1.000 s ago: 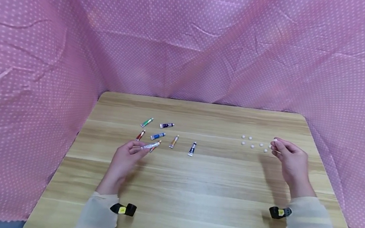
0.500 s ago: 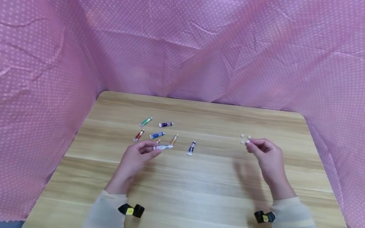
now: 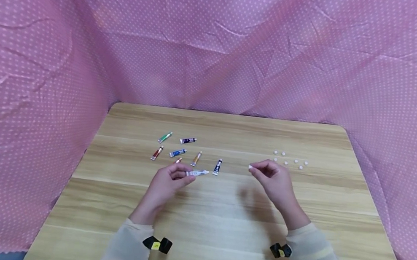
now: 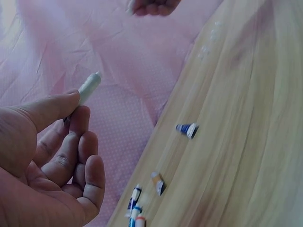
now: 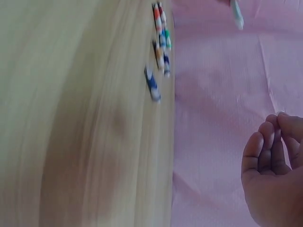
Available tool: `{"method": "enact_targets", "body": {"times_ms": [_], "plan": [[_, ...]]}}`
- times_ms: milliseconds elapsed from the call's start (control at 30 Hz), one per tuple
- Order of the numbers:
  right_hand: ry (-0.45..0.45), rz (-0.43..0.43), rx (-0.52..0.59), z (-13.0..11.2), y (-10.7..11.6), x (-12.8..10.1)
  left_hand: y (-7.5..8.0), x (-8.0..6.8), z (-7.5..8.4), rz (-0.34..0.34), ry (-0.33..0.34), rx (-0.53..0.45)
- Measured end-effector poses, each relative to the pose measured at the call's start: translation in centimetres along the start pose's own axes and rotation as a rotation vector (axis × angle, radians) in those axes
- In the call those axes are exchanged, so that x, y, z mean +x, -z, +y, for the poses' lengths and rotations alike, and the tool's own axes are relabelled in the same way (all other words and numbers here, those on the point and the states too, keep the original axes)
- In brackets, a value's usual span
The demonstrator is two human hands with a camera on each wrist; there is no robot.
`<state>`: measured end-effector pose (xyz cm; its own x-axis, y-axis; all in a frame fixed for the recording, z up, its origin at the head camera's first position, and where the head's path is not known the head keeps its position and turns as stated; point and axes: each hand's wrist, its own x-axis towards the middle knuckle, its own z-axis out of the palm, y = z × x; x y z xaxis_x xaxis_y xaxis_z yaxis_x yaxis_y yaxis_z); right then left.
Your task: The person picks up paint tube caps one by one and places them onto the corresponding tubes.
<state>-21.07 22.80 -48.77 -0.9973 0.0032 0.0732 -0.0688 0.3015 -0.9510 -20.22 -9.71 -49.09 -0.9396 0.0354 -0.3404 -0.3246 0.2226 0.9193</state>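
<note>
My left hand point(image 3: 166, 185) pinches a white paint tube point(image 3: 197, 173) between thumb and forefinger, held above the table. In the left wrist view the nozzle of this white tube point(image 4: 90, 87) points up and away, with no cap on it. Between the thumb and fingertips of my right hand point(image 3: 273, 183) is a small white cap point(image 3: 250, 167), to the right of the tube and apart from it. Nearest the left hand lie an orange-red tube point(image 3: 178, 160), mostly hidden behind its fingers, a yellow-ochre tube point(image 3: 196, 159) and a dark blue tube point(image 3: 217, 167).
Further tubes lie at the left: green point(image 3: 165, 137), purple point(image 3: 188, 140), blue point(image 3: 178, 153) and red point(image 3: 157, 153). Several loose white caps point(image 3: 296, 161) lie beyond the right hand on the wooden table point(image 3: 218, 249). Pink dotted cloth point(image 3: 215, 63) hangs around the table's back and sides.
My right hand has moved left with the cap, away from the loose caps. The left hand has shifted right with the white paint tube, so the two hands are closer together.
</note>
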Motion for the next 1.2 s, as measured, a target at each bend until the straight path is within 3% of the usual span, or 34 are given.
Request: {"method": "enact_targets", "body": {"times_ms": [467,767,1200], "plan": [[0.052,-0.126,-0.042,-1.4,-5.0,-1.5,-2.5,-0.8,0.8,-0.067,-0.022,0.01],[0.078,-0.157,-0.057,-1.7,-5.8,-1.9,-2.8,-1.1,0.9,-0.084,-0.015,0.016],[0.012,-0.252,-0.046,-1.4,-5.8,-2.1,-3.0,-1.2,0.9,-0.103,-0.035,0.003]]}}
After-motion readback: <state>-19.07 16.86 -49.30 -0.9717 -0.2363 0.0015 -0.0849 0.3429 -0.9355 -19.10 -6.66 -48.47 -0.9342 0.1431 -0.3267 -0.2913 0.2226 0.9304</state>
